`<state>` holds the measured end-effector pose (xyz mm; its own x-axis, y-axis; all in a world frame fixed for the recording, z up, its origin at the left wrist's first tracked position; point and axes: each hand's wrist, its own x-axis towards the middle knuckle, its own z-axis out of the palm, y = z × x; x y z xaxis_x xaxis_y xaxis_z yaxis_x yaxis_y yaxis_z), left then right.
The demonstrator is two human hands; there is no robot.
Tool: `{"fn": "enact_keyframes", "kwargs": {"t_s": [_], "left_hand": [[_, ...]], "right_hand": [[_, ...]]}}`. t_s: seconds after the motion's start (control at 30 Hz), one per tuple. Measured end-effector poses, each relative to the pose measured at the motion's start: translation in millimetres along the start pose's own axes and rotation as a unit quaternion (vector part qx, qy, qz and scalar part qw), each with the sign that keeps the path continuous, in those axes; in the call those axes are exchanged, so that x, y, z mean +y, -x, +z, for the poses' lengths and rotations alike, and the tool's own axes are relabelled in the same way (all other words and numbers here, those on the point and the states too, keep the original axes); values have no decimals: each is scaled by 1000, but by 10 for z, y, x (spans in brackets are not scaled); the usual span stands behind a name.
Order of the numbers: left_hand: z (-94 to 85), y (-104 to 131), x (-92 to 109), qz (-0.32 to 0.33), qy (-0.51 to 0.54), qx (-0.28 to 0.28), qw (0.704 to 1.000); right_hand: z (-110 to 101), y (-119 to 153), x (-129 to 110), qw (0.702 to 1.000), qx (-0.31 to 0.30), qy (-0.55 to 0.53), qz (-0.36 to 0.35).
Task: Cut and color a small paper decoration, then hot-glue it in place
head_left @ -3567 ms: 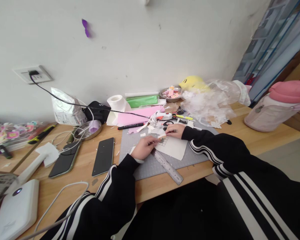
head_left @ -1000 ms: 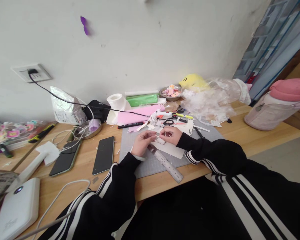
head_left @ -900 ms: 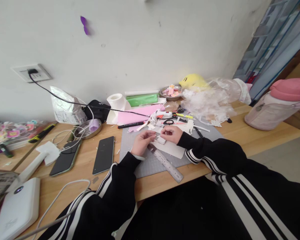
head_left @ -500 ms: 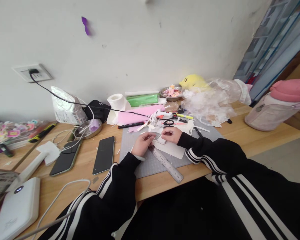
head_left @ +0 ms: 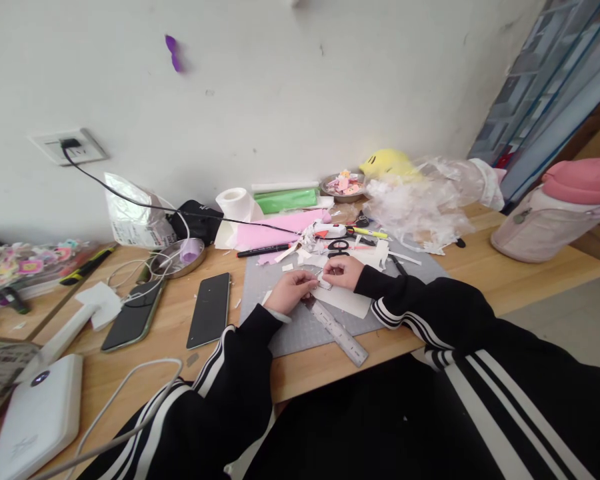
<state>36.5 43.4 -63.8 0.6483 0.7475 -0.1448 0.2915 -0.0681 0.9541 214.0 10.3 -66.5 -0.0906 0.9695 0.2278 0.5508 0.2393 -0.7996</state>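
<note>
Both hands meet over a grey cutting mat (head_left: 295, 339). My left hand (head_left: 291, 292) is closed in a pinch at the left edge of a small white piece (head_left: 324, 283), which looks like paper or card. My right hand (head_left: 343, 273) pinches the same piece from the right. The fingers partly cover it, so its exact shape is hidden. Beneath the hands lies a larger white paper sheet (head_left: 353, 304). A steel ruler (head_left: 341, 335) slants from under the left hand towards the table's front edge. Black-handled scissors (head_left: 338, 248) rest just beyond the right hand.
Behind the hands are a glue gun (head_left: 331, 231), a black marker (head_left: 263, 251), pink sheet (head_left: 280, 228) and paper scraps. Two phones (head_left: 209, 310) and a white power bank (head_left: 40, 413) lie left. A pink-lidded bottle (head_left: 550, 210) stands right. A black cable (head_left: 180, 212) crosses the back.
My left hand has shifted slightly to the right, closer to my right hand. A small white scrap now shows on the mat behind the left hand. The right hand has hardly moved.
</note>
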Motion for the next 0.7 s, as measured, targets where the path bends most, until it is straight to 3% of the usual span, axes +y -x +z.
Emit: {"fn": "enact_keyframes", "kwargs": {"t_s": [0.37,0.7], "left_hand": [[2,6,-2,14,-25,4,1000],[11,8,4,23,-26,9,999]], "right_hand": [[0,9,-26,1000,-13,14,9],[-10,-45,30,997,-32,15,64]]}}
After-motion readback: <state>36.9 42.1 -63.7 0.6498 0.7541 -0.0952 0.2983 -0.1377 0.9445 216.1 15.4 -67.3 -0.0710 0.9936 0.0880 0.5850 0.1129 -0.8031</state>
